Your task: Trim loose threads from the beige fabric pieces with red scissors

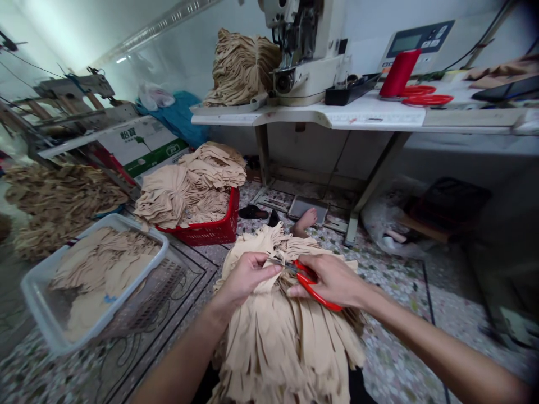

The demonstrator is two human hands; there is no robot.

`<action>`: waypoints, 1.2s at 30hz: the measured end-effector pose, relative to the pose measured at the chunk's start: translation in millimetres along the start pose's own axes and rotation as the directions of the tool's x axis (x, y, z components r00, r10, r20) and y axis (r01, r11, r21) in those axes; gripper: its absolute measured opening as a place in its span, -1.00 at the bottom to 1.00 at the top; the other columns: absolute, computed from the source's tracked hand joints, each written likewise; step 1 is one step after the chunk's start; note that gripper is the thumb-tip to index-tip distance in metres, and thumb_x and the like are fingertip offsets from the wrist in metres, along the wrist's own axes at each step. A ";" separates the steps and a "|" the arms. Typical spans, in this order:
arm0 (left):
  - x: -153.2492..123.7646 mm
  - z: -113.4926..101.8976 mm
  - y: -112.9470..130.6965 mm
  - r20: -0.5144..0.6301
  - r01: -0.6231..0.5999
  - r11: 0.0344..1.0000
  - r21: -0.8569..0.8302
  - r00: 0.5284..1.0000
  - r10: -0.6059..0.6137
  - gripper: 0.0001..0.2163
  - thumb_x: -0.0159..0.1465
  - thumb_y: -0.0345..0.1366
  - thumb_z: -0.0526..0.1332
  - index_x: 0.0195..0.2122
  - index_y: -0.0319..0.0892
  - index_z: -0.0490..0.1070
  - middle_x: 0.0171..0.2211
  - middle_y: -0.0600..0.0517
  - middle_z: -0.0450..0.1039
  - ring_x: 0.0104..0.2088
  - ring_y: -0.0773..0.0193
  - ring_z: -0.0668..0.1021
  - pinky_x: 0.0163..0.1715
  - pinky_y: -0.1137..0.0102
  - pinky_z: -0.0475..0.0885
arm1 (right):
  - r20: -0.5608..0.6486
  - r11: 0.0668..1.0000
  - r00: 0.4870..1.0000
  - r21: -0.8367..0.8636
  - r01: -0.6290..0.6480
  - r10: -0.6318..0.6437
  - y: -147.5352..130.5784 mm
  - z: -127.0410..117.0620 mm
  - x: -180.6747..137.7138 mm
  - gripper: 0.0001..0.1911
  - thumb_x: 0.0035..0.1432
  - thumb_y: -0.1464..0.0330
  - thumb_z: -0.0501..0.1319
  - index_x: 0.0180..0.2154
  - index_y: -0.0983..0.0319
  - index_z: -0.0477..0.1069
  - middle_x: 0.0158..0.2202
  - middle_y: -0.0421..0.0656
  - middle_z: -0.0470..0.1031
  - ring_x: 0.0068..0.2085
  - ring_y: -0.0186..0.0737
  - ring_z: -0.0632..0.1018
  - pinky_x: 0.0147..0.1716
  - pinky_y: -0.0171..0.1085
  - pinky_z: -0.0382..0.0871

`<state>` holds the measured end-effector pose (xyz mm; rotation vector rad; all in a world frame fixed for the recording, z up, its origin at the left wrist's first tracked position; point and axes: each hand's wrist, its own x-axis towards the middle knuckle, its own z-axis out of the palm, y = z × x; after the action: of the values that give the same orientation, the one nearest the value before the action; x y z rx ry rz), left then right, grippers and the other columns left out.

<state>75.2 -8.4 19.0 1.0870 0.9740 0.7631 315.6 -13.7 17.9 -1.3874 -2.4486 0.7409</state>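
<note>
Head view: two bare hands meet over a bundle of beige cloth, one with scissors

The left hand (pixel 248 276) pinches a bit of the beige cloth strips (pixel 290 348) between thumb and fingertips, with almost no gap. The right hand (pixel 334 279) is curled closed around the red handles of the scissors (pixel 324 302); their blades point toward the left fingertips, and I cannot tell how far apart they are. The strips lie directly beneath both hands, on the person's lap, and fan out toward the viewer. Beyond the grip, to its left, a red basket (pixel 202 233) overflows with similar cloth; farther left and nearer the viewer is a clear plastic bin (pixel 37 314) holding more. Ahead and above the grip, a sewing machine (pixel 309 84) stands on a white table (pixel 370 118).
</note>
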 end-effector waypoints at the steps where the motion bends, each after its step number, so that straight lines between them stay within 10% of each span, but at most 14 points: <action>1: 0.1 0.3 -1.5 -0.004 -0.003 1.000 0.007 1.000 0.003 -0.65 0.08 -0.11 0.52 -0.30 -0.33 0.62 -0.37 -0.05 0.59 -0.37 0.25 0.54 -0.29 0.43 0.38 | -0.008 1.000 1.000 0.004 0.001 -0.001 0.1 0.6 0.8 -0.54 0.18 -0.07 0.27 -0.42 0.17 0.30 -0.53 -0.23 0.38 -0.53 -0.28 0.28 -0.48 -0.29 -0.01; 9: -17.4 -5.2 1.9 0.148 -0.042 0.976 0.213 0.989 0.010 -0.68 0.20 -0.06 0.42 -0.24 -0.27 0.66 -0.34 -0.06 0.59 -0.37 0.26 0.53 -0.35 0.45 0.36 | -0.066 0.954 0.990 0.282 -0.104 0.127 13.4 16.3 1.7 -0.47 0.13 -0.05 0.33 -0.54 0.20 0.25 -0.60 -0.30 0.21 -0.52 -0.32 0.22 -0.51 -0.32 -0.01; 14: -40.1 -12.7 10.8 0.628 -0.040 0.918 0.394 0.742 -0.236 -0.63 0.09 -0.09 0.50 -0.13 -0.18 0.68 -0.43 -0.02 0.55 -0.47 0.33 0.48 -0.44 0.46 0.35 | 0.033 0.759 0.966 0.611 -0.224 0.258 25.3 21.7 6.1 -0.46 0.08 -0.07 0.36 -0.51 0.19 0.20 -0.59 -0.35 0.14 -0.52 -0.36 0.16 -0.55 -0.35 0.00; 19: -14.3 -39.5 9.3 0.132 -0.086 0.905 0.417 0.991 0.033 -0.70 0.28 -0.10 0.33 -0.16 -0.25 0.61 -0.32 -0.09 0.56 -0.41 0.28 0.55 -0.41 0.44 0.42 | 0.076 0.725 0.963 0.644 -0.246 0.259 23.2 26.2 12.6 -0.46 0.01 -0.04 0.43 -0.49 0.20 0.23 -0.58 -0.34 0.19 -0.52 -0.37 0.17 -0.55 -0.36 0.02; 22: 19.8 -63.1 3.8 -0.087 -0.213 0.726 0.653 0.932 0.352 -0.81 0.33 -0.25 0.25 -0.16 -0.25 0.59 -0.21 -0.11 0.55 -0.23 0.20 0.56 -0.21 0.38 0.45 | 0.106 0.707 0.971 0.670 -0.227 0.212 17.3 30.9 19.5 -0.43 -0.01 -0.05 0.44 -0.51 0.20 0.20 -0.59 -0.34 0.17 -0.53 -0.39 0.15 -0.56 -0.36 0.00; 27: 56.1 -84.4 -11.2 -0.055 -0.116 0.438 0.892 0.932 0.357 -0.78 0.18 -0.41 0.36 -0.12 -0.23 0.57 -0.20 -0.09 0.54 -0.18 0.13 0.55 -0.11 0.31 0.41 | 0.175 0.623 0.972 0.747 -0.234 0.156 7.3 38.4 27.9 -0.43 0.02 -0.08 0.42 -0.49 0.20 0.22 -0.62 -0.33 0.25 -0.58 -0.40 0.19 -0.60 -0.37 -0.01; 36: 50.5 -90.7 -14.1 -0.142 -0.125 0.673 0.729 0.934 0.326 -0.80 0.17 -0.38 0.36 -0.17 -0.26 0.56 -0.35 0.03 0.47 -0.32 0.24 0.51 -0.28 0.42 0.37 | 0.186 0.456 0.967 0.855 -0.247 0.176 5.8 38.6 42.6 -0.46 -0.01 -0.05 0.46 -0.48 0.24 0.32 -0.62 -0.29 0.37 -0.64 -0.44 0.25 -0.68 -0.39 0.04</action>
<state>12.3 64.8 -21.6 1.8548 1.4448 0.7560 280.8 12.8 -19.8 -1.1818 -1.4219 1.7983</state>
